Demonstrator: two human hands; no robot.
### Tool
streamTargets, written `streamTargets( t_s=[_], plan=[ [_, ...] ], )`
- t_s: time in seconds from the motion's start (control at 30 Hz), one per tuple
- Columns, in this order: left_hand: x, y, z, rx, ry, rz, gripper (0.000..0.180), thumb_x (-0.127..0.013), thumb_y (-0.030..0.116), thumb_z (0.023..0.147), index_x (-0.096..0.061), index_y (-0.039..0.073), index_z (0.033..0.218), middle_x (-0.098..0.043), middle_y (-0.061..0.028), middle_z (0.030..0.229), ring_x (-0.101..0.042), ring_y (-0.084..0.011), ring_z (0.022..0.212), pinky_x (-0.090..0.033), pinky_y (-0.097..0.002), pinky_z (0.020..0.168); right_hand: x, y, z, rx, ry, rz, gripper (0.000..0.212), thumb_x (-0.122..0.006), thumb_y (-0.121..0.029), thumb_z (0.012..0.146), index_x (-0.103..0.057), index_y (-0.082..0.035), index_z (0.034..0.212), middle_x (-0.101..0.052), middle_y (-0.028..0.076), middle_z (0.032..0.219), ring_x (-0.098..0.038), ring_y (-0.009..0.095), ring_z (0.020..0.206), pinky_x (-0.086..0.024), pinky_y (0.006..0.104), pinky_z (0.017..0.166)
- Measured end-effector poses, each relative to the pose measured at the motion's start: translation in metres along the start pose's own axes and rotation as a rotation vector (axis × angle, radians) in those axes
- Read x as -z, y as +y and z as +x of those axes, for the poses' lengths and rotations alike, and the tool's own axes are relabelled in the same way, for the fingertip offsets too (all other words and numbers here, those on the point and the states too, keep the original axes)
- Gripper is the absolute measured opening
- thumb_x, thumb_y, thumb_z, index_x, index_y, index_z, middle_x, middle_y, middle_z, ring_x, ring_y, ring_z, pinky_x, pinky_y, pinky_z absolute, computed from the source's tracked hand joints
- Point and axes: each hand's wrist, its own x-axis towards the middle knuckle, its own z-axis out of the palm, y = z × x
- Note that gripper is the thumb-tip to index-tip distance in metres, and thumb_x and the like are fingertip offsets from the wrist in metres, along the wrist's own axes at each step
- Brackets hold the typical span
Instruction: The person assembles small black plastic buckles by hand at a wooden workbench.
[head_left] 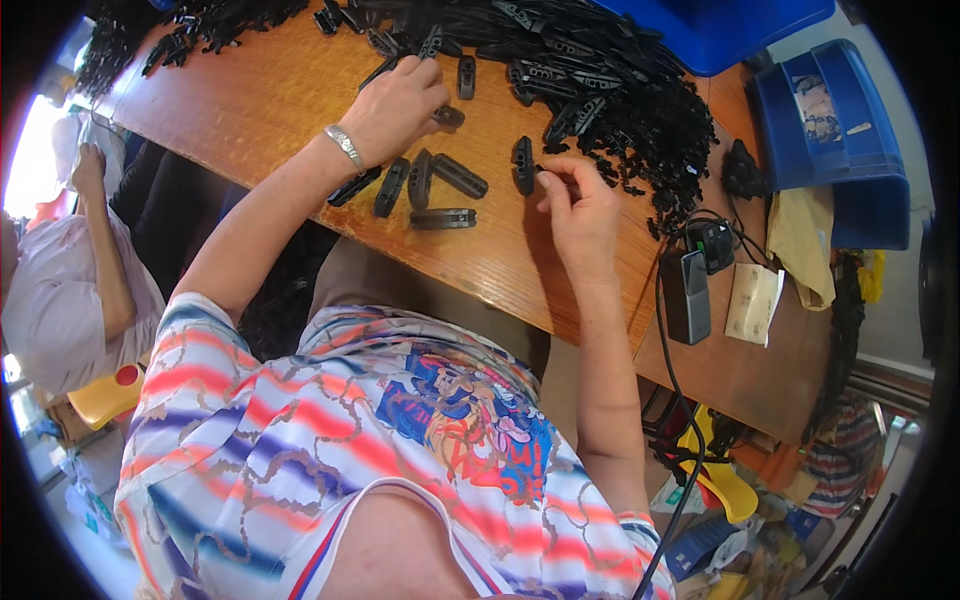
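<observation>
My left hand (400,110), with a metal-banded watch or bracelet on its wrist, is curled over the table with its fingers closed. A dark plastic clip-like part (449,117) pokes out under its fingertips; the palm side is hidden. My right hand (580,208) has thumb and forefinger pinched at the edge of another long black plastic part (523,166). Between my hands and the near table edge lie several similar black parts, one slanted (460,175) and one crosswise (443,219). A single black part (466,77) lies just beyond my left hand.
A big heap of black plastic parts (640,120) covers the far right of the wooden table (500,260). Blue bins (830,130) stand beyond. A black box-shaped device (685,297) with a cable and a paper packet (754,304) lie at right. Another person (80,270) is at left.
</observation>
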Motion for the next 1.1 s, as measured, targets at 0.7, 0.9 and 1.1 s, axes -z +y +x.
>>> streamTargets(
  t_s=[0.7,0.9,1.1],
  plan=[
    [0.026,0.068,0.0,0.559,-0.114,-1.955,0.046,-0.068,0.012,0.109,-0.056,-0.005,0.15,-0.072,-0.0081,0.125,-0.075,-0.0119,0.106,-0.064,-0.0251,0.094,-0.022,-0.064,-0.005,0.434,0.233,0.192,0.017,-0.082,0.008,0.086,-0.071,0.001,0.097,-0.07,0.013,0.096,-0.069,0.027,0.086,-0.055,0.036,0.074],
    [0.026,0.067,-0.001,0.569,-0.106,-1.932,0.046,-0.067,0.012,0.11,-0.054,-0.005,0.151,-0.071,-0.008,0.126,-0.075,-0.0121,0.107,-0.065,-0.026,0.095,-0.021,-0.069,-0.005,0.456,0.223,0.186,0.018,-0.082,0.009,0.085,-0.071,0.001,0.096,-0.07,0.013,0.096,-0.069,0.026,0.085,-0.056,0.0354,0.074],
    [0.024,0.069,0.0,0.595,-0.068,-1.973,0.043,-0.058,0.02,0.115,-0.054,-0.005,0.151,-0.072,-0.0077,0.122,-0.074,-0.013,0.105,-0.064,-0.0293,0.096,-0.02,-0.07,-0.007,0.464,0.179,0.19,0.018,-0.081,0.011,0.086,-0.072,0.001,0.097,-0.069,0.012,0.096,-0.07,0.024,0.083,-0.057,0.0332,0.071]
  ],
)
